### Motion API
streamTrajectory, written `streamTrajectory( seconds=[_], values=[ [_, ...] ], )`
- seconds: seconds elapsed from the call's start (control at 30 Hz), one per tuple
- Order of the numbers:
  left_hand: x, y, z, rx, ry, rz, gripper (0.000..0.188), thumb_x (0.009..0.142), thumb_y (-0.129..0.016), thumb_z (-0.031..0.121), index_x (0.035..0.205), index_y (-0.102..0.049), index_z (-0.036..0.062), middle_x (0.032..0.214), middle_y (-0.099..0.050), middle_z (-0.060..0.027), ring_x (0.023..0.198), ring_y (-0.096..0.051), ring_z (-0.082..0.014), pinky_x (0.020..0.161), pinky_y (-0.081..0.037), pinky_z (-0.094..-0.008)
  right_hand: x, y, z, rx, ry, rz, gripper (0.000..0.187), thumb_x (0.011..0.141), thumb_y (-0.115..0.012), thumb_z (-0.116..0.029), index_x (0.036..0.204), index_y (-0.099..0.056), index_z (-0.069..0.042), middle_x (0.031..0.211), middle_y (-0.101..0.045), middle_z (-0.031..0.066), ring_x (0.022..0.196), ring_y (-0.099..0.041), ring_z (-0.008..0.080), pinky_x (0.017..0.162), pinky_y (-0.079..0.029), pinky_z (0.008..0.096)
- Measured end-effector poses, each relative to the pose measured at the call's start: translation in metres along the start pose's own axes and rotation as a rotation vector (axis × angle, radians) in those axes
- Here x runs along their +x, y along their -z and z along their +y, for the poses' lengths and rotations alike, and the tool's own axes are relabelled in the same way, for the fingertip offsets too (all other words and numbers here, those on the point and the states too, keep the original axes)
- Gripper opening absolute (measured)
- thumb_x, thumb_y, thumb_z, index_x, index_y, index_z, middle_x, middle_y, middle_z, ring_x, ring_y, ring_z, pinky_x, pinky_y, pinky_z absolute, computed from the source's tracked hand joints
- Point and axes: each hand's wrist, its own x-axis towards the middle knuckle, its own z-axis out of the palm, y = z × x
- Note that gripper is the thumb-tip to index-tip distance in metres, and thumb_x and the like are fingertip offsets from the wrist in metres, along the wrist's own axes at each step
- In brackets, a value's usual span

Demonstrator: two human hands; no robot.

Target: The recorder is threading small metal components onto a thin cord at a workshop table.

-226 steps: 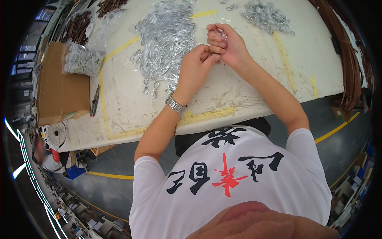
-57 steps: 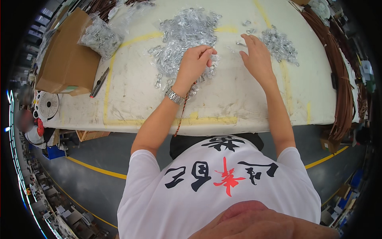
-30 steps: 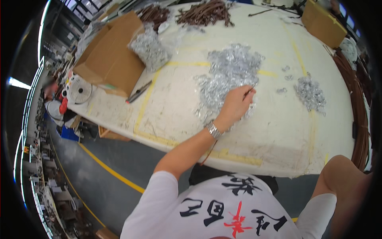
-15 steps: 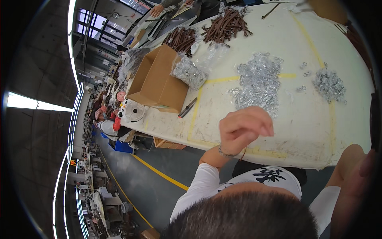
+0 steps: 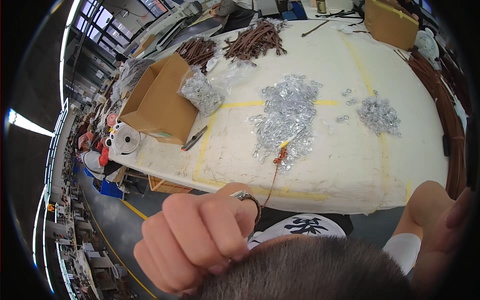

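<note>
My left hand [image 5: 197, 232], with a metal band at the wrist, is raised close to the camera beside dark hair [image 5: 310, 270]. Its fingers are curled into a fist, and whatever they may hold is hidden. At the right edge my right hand [image 5: 440, 240] is very near the camera, blurred and partly cut off, so its fingers cannot be read. A thin red cord [image 5: 271, 187] with a knotted orange part and a yellow-and-pale tip hangs across a big heap of silvery metal clasps [image 5: 287, 110]. A smaller clasp heap [image 5: 378, 115] lies to its right, with several loose clasps between.
An open cardboard box [image 5: 165, 100] and a clear bag of clasps [image 5: 201, 94] stand left on the white table [image 5: 330, 170]. A utility knife [image 5: 194, 138], a small fan [image 5: 124, 139], brown strap bundles [image 5: 255, 40] and another carton [image 5: 390, 25] lie around.
My left hand has moved from over the table's near edge back toward the hair and closed into a fist. The view has shifted, and the red cord's end now shows over the clasps.
</note>
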Motion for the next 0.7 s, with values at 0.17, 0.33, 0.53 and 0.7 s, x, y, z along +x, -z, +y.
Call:
streamTrajectory(
  seconds=[0.17,0.33,0.53,0.7],
  values=[
    [-0.005,-0.017,-0.005,-0.088,-0.182,0.155,0.012,0.096,-0.064,0.002,0.086,-0.062,0.0075,0.093,-0.06,-0.003,0.092,-0.053,-0.0164,0.075,-0.047,-0.0306,0.052,0.047,-0.036,-0.079,0.001,-0.14,0.044,0.107,-0.052,-0.023,0.14,-0.054,0.006,0.117,-0.067,0.0238,0.097,-0.068,0.0299,0.077,-0.058,0.0354],
    [-0.009,-0.012,0.002,-0.115,-0.16,0.217,0.014,0.096,-0.065,0.002,0.085,-0.061,0.0085,0.096,-0.061,-0.0026,0.094,-0.055,-0.0164,0.075,-0.049,-0.0295,0.108,0.081,-0.067,-0.108,-0.026,-0.239,0.045,0.107,-0.052,-0.023,0.141,-0.054,0.006,0.116,-0.067,0.0234,0.096,-0.068,0.0296,0.077,-0.058,0.035],
    [-0.004,-0.061,0.003,-0.016,-0.077,0.621,0.021,0.096,-0.062,0.001,0.079,-0.054,0.0103,0.089,-0.058,-0.0015,0.086,-0.053,-0.0144,0.073,-0.047,-0.0251,0.159,0.123,-0.149,-0.2,-0.06,-0.375,0.045,0.107,-0.052,-0.023,0.142,-0.053,0.006,0.115,-0.067,0.023,0.094,-0.068,0.0292,0.076,-0.057,0.0344],
    [0.003,-0.098,0.016,0.218,0.037,1.189,0.03,0.097,-0.057,-0.001,0.072,-0.046,0.012,0.078,-0.054,-0.0003,0.071,-0.052,-0.0114,0.069,-0.042,-0.02,0.215,0.171,-0.169,-0.23,-0.03,-0.551,0.045,0.107,-0.052,-0.023,0.142,-0.053,0.005,0.115,-0.067,0.0227,0.093,-0.068,0.0289,0.075,-0.057,0.034]
  ],
)
